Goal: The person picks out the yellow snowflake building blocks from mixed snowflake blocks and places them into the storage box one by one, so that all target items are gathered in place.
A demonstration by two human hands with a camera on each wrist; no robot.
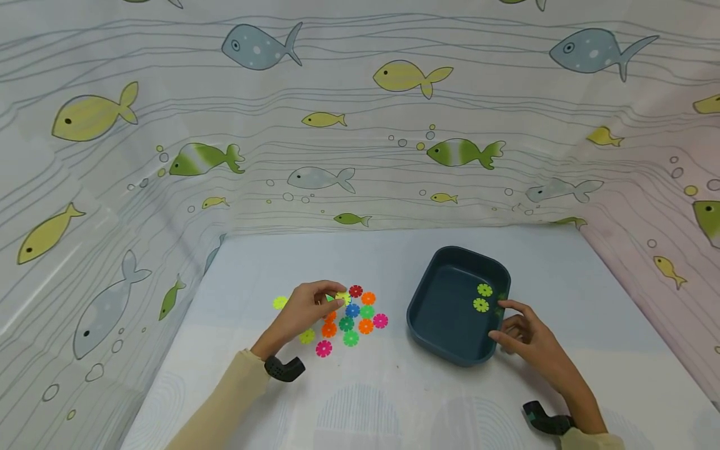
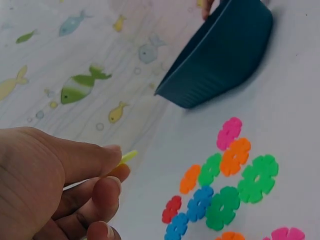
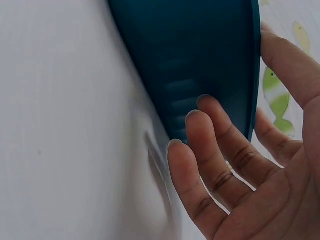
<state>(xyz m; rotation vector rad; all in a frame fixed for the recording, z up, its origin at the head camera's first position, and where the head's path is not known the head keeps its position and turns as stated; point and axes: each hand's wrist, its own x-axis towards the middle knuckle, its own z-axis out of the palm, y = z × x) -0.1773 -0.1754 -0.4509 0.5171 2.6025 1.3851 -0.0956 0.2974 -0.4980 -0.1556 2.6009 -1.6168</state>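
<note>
My left hand (image 1: 310,306) pinches a yellow flower-shaped disc (image 2: 129,157) between thumb and fingertips, raised over a loose group of similar discs. These lie on the table in several colours, among them a pink disc (image 1: 324,349), a blue disc (image 2: 199,202) and a dark green disc (image 2: 222,207). A dark teal plastic bin (image 1: 450,357) stands to the right of the group. At its right side my right hand (image 1: 525,334) holds the rim, with several fingers along the outer wall. Inside the bin lie two yellow-green discs (image 1: 480,305).
A white table (image 1: 382,400) with pale arc patterns carries everything. Behind and beside it hangs a fish-patterned sheet (image 1: 349,144). Black wrist cameras (image 1: 284,369) sit on both wrists.
</note>
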